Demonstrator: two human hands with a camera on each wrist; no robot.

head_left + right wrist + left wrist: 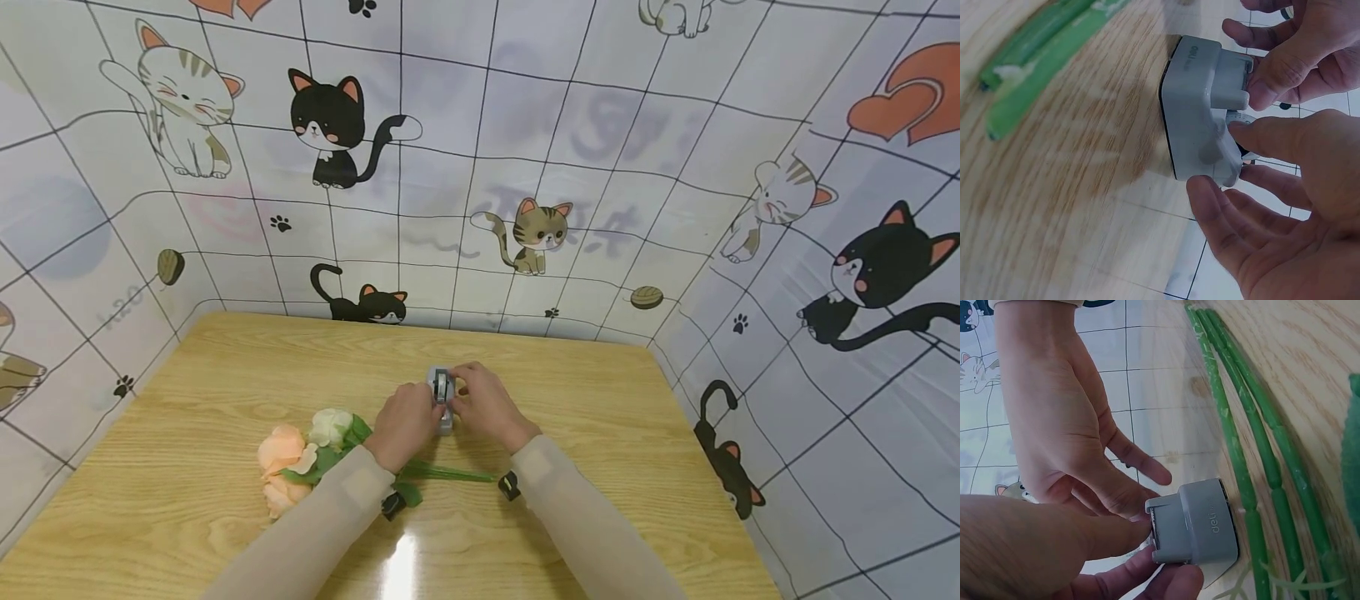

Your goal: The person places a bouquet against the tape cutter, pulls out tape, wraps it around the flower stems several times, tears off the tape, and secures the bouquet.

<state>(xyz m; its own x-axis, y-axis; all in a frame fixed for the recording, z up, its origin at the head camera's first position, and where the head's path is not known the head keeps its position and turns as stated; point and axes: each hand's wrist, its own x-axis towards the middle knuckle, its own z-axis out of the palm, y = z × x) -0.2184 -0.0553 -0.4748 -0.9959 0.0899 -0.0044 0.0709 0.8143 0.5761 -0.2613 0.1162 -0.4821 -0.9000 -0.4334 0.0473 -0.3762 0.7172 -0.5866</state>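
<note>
A small grey tape dispenser (446, 423) marked "deli" stands on the wooden table, with a roll of tape (441, 386) in it. My left hand (406, 419) holds its cutter end; in the left wrist view the thumb lies against the serrated edge, with fingers curled beneath. On the other side, my right hand (486, 406) grips the dispenser's roll end. The right wrist view shows one of its digits touching the roll (1240, 117) and another against the grey body (1191, 106). Whether a strip of tape is pulled out cannot be made out.
Left of the hands lie artificial flowers, with peach blooms (282, 450) and a white bloom (330, 427). Their green stems (453, 474) run rightward under my left wrist, close in front of the dispenser. A cat-patterned cloth (442, 167) surrounds the table's (600, 400) back and sides.
</note>
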